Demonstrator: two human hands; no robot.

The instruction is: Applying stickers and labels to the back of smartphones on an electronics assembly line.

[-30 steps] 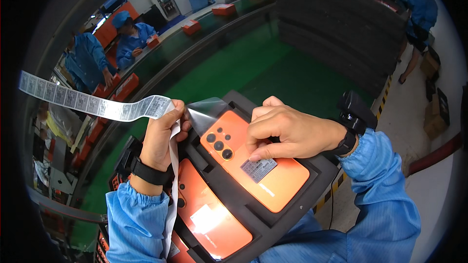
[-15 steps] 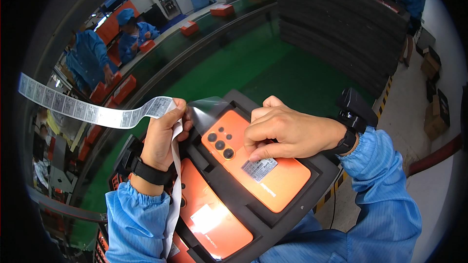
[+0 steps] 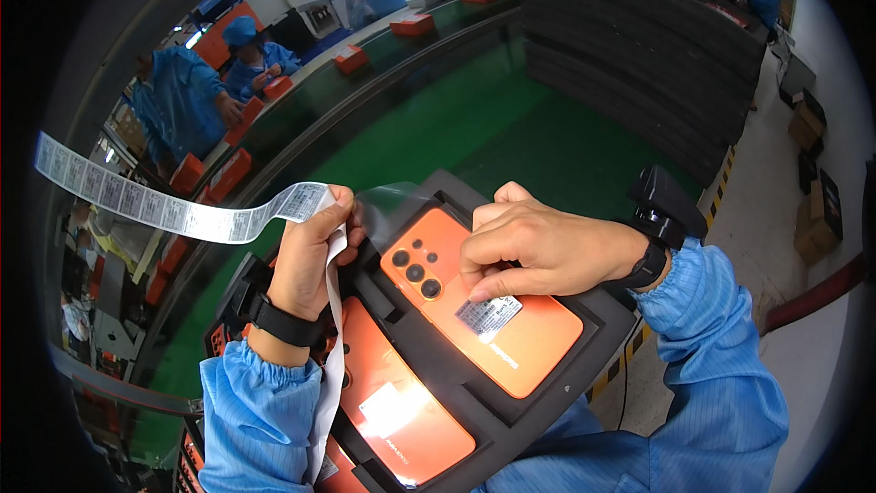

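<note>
My left hand is closed around a long strip of printed labels, whose free end arcs to the left and whose backing hangs down past my wrist. A clear film shows at its fingertips. An orange phone lies back up in a black foam tray. On its back is a silver-grey label. My right hand is closed, with thumb and curled fingers pinched at the label's upper left corner. Beside it, a second orange phone carries a pale, glaring label.
A green conveyor runs beyond the tray, with orange boxes along its far side. Co-workers in blue stand or sit there. Stacked black foam trays rise at the back right. Cardboard boxes sit on the floor at right.
My hands keep nearly the same grip and place. The clear film by my left hand has shifted slightly. Across the conveyor, co-workers' arms and some orange boxes have moved.
</note>
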